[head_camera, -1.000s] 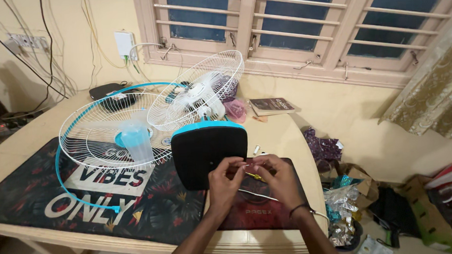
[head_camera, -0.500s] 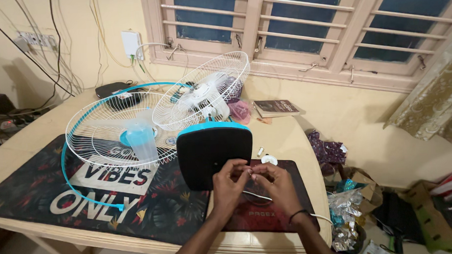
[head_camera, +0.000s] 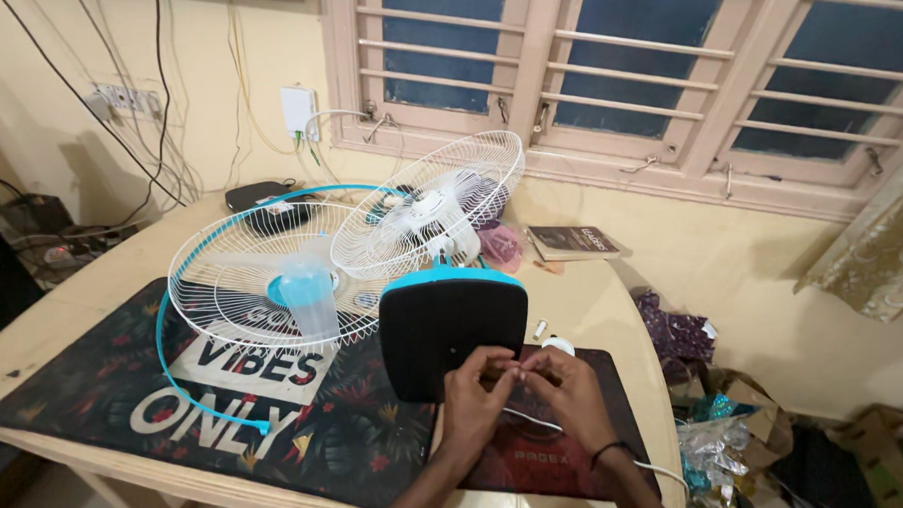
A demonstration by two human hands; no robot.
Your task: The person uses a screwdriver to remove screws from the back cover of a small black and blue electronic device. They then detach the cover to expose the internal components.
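Both hands have crept closer: left hand [head_camera: 481,383] and right hand [head_camera: 566,380] pinch a thin, floppy white wire [head_camera: 537,422] at 6 o'clock of the stiff black-and-teal plastic fan base [head_camera: 452,324], best gripped near its end.

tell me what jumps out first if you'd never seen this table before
The dismantled fan: a white wire grille with a blue rim lies flat on the dark floral mat, a second white grille tilts up behind it, and the black base with a blue top edge stands upright at the middle. Just in front of it, the left hand and right hand meet fingertip to fingertip over a thin white cord.
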